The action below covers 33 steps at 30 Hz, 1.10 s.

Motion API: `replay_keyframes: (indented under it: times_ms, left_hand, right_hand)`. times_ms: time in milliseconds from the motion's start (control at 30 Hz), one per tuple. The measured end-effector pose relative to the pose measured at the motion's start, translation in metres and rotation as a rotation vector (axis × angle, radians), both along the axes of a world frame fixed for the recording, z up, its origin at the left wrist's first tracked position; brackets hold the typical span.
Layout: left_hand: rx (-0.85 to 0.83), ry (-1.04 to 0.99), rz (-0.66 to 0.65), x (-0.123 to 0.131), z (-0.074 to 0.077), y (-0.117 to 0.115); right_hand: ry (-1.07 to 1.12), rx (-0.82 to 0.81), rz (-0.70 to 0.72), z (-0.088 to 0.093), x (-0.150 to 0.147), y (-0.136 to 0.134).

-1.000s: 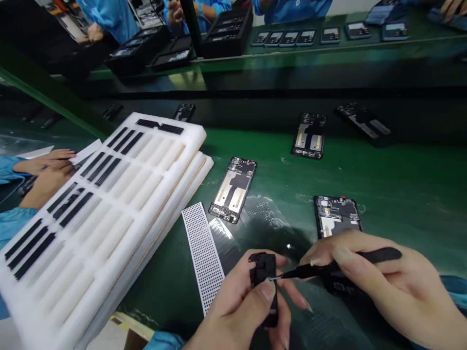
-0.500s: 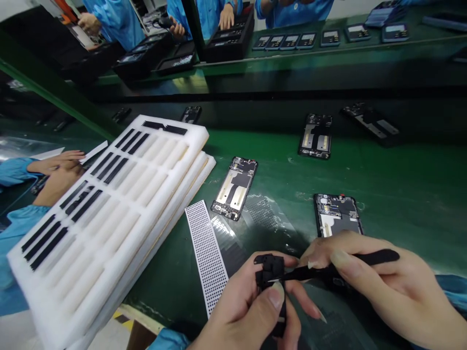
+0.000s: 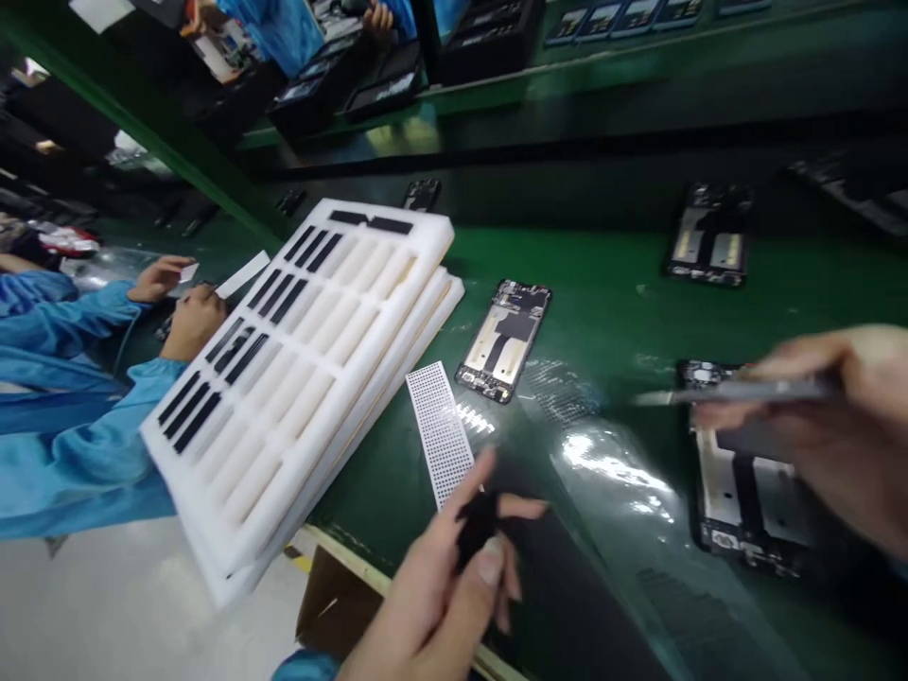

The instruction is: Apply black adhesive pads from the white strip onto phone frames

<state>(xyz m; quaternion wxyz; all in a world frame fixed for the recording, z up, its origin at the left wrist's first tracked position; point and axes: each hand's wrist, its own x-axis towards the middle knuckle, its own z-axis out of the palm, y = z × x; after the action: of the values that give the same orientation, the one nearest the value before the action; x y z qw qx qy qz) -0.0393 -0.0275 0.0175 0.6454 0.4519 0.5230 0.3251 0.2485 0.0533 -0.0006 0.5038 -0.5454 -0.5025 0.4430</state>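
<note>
My left hand [image 3: 444, 586] is closed on a small black part [image 3: 477, 530], pinched between thumb and fingers above the bench's near edge. Its exact kind is hidden by the fingers and blur. On the right, my right hand [image 3: 851, 416] grips a pair of tweezers [image 3: 752, 390], its slim tips pointing left. That hand is smeared by motion and hovers over an opened phone body [image 3: 738, 492], partly covering it. Another opened phone body [image 3: 505, 340] lies face up beyond my left hand. Close to that hand is a white perforated strip [image 3: 440, 430].
A stack of white foam trays [image 3: 298, 378] leans at the left, its slots partly filled with black strips. Further phone bodies [image 3: 709, 232] lie at the back. Clear film [image 3: 610, 473] covers part of the green bench. A co-worker's hands [image 3: 191, 317] work beyond the trays.
My hands have moved apart: the right hand with the tweezers went right, away from the black part, over the phone body. My left hand still holds the part. The view has shifted.
</note>
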Motion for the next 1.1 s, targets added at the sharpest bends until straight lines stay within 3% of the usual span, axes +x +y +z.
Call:
replay_keyframes:
  times_ms: [67,133,233,333,500,767,1100]
  left_hand:
    - [0.085,0.42,0.059,-0.03,0.001,-0.014]
    - [0.224,0.715,-0.013,-0.057,-0.001,-0.027]
    - [0.568,0.955,-0.318,-0.082,-0.011,-0.04]
    - [0.793,1.138,-0.623,-0.087,-0.019,-0.047]
    - [0.883,1.22,-0.831,-0.081,-0.027,-0.052]
    - [0.947,1.194,-0.792,-0.082,-0.046,-0.058]
    - [0.875,1.283,-0.869,-0.076,-0.028,-0.052]
  right_hand:
    - [0.187,-0.141,-0.055,-0.007,-0.005,0.014]
    - [0.215,-0.257,0.042,-0.012,-0.022,0.017]
    - [0.064,-0.327,0.36,-0.012,-0.058,-0.001]
    - [-0.124,-0.231,0.553,-0.009,-0.085,-0.029]
    - [-0.258,0.071,0.741,-0.012,-0.096,-0.05]
    - [-0.2,0.134,0.827,-0.023,-0.104,-0.05]
    - [-0.191,0.09,0.909,-0.021,-0.107,-0.051]
